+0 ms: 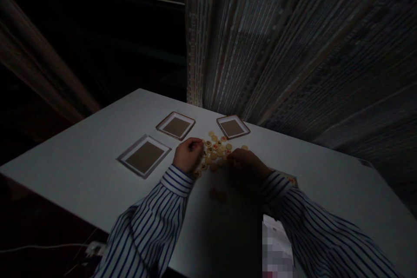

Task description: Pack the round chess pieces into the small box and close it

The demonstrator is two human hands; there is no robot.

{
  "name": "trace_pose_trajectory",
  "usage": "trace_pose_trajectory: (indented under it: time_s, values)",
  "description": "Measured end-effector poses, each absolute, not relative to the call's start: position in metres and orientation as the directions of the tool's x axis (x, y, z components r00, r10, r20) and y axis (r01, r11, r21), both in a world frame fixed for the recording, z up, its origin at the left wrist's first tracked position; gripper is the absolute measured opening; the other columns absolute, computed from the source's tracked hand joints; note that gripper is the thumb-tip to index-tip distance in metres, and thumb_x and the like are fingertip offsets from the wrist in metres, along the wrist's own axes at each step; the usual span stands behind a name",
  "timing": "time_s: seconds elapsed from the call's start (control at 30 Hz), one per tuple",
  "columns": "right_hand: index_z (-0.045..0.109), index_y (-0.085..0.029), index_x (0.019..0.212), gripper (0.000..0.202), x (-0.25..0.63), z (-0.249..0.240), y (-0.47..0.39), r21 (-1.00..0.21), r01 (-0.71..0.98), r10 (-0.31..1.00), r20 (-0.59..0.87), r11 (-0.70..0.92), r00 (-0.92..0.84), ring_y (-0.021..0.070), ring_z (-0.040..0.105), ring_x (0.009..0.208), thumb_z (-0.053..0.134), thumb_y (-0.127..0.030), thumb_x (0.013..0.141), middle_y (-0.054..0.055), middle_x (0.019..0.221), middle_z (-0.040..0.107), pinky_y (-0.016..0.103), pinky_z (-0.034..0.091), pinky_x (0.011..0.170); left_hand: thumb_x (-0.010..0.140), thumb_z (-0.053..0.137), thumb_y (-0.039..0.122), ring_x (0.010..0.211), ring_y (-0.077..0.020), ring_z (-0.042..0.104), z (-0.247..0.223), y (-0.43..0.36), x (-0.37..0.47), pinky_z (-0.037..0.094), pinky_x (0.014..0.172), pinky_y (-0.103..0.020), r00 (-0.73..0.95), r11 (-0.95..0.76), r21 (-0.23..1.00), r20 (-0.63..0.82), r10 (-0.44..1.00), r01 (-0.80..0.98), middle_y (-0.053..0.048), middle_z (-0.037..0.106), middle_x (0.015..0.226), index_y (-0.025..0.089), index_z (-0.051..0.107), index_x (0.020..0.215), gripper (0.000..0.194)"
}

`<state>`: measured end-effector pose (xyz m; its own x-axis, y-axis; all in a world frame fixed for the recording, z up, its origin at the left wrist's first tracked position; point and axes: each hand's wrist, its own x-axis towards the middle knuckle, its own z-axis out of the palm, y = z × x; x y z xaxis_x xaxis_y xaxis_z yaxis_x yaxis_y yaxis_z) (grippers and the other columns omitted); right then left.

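Note:
A loose pile of round, pale yellow xiangqi pieces (215, 147), some with red or dark characters, lies on the white table. My left hand (188, 155) is at the pile's left edge, its fingers curled and the thumb and index tip close together; any piece between them is too small to make out. At the right edge my right hand (246, 161) reaches in, fingers bent down at the pieces, and its fingertips are in shadow. A few more pieces (217, 194) lie nearer me in the dark shadow of my arm.
Three shallow square trays with brown bottoms stand around the pile: one near left (128, 160), one far left (159, 128), one far right (246, 131). Another container (295, 180) with a red-marked piece is partly behind my right sleeve. A striped curtain (260, 43) hangs behind the table (81, 152).

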<state>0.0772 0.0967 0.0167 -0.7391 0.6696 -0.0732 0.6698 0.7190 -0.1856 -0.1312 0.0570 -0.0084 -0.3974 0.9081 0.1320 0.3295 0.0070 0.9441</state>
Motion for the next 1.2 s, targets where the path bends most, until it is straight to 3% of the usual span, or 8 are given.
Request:
trace_pose_trajectory:
  time_s: [0.1, 0.33, 0.47, 0.6, 0.77, 1.2]
  values:
    - [0.058, -0.015, 0.097, 0.023, 0.075, 0.016, 0.093, -0.109, 0.716, 0.702, -0.143, 0.690, -0.698, 0.0162, 0.057, 0.081, 0.050, -0.021, 0.076, 0.009, 0.095, 0.061, 0.025, 0.039, 0.068, 0.068, 0.054, 0.032, 0.063, -0.0143, 0.056, -0.007, 0.057, -0.132, 0.045, 0.062, -0.025, -0.396, 0.022, 0.937, 0.127, 0.909, 0.350, -0.002, 0.062, 0.065, 0.013, 0.065, 0.081, 0.025]
    - [0.060, -0.019, 0.086, 0.018, 0.070, 0.013, 0.087, -0.027, 0.731, 0.719, -0.154, 0.682, -0.677, 0.0169, 0.058, 0.076, 0.045, -0.026, 0.080, 0.006, 0.089, 0.062, 0.026, 0.038, 0.063, 0.069, 0.053, 0.033, 0.062, -0.0148, 0.056, -0.006, 0.056, -0.132, 0.044, 0.061, -0.025, -0.390, 0.042, 0.916, 0.128, 0.912, 0.400, -0.003, 0.062, 0.064, 0.013, 0.065, 0.082, 0.027]
    - [0.059, -0.018, 0.092, 0.020, 0.072, 0.017, 0.090, -0.068, 0.717, 0.701, -0.166, 0.693, -0.694, 0.0174, 0.058, 0.080, 0.050, -0.028, 0.078, 0.008, 0.092, 0.062, 0.026, 0.038, 0.066, 0.069, 0.053, 0.033, 0.060, -0.0143, 0.055, -0.006, 0.056, -0.133, 0.044, 0.059, -0.025, -0.399, 0.042, 0.913, 0.135, 0.907, 0.406, -0.002, 0.061, 0.064, 0.013, 0.066, 0.082, 0.027]
    - [0.057, -0.017, 0.096, 0.026, 0.065, 0.021, 0.101, -0.142, 0.702, 0.702, -0.056, 0.698, -0.710, 0.0173, 0.056, 0.085, 0.053, -0.034, 0.078, 0.008, 0.094, 0.061, 0.027, 0.037, 0.071, 0.069, 0.052, 0.032, 0.060, -0.0140, 0.055, -0.004, 0.056, -0.133, 0.044, 0.059, -0.025, -0.412, 0.057, 0.915, 0.124, 0.903, 0.400, -0.002, 0.061, 0.063, 0.014, 0.066, 0.081, 0.026]
    - [0.058, -0.016, 0.094, 0.021, 0.040, 0.020, 0.117, -0.144, 0.727, 0.738, 0.033, 0.671, -0.674, 0.0173, 0.054, 0.088, 0.051, -0.027, 0.078, 0.007, 0.095, 0.061, 0.026, 0.037, 0.074, 0.069, 0.052, 0.031, 0.062, -0.0143, 0.056, -0.009, 0.058, -0.135, 0.045, 0.062, -0.025, -0.406, 0.043, 0.911, 0.140, 0.903, 0.409, -0.002, 0.062, 0.064, 0.015, 0.065, 0.080, 0.024]
    - [0.062, -0.018, 0.088, 0.018, 0.021, 0.020, 0.127, -0.132, 0.710, 0.717, 0.013, 0.692, -0.697, 0.0178, 0.056, 0.086, 0.051, -0.022, 0.074, 0.006, 0.091, 0.065, 0.026, 0.038, 0.075, 0.070, 0.052, 0.034, 0.062, -0.0143, 0.057, -0.016, 0.059, -0.137, 0.045, 0.061, -0.025, -0.392, 0.027, 0.898, 0.165, 0.905, 0.440, -0.002, 0.063, 0.066, 0.015, 0.066, 0.083, 0.026]
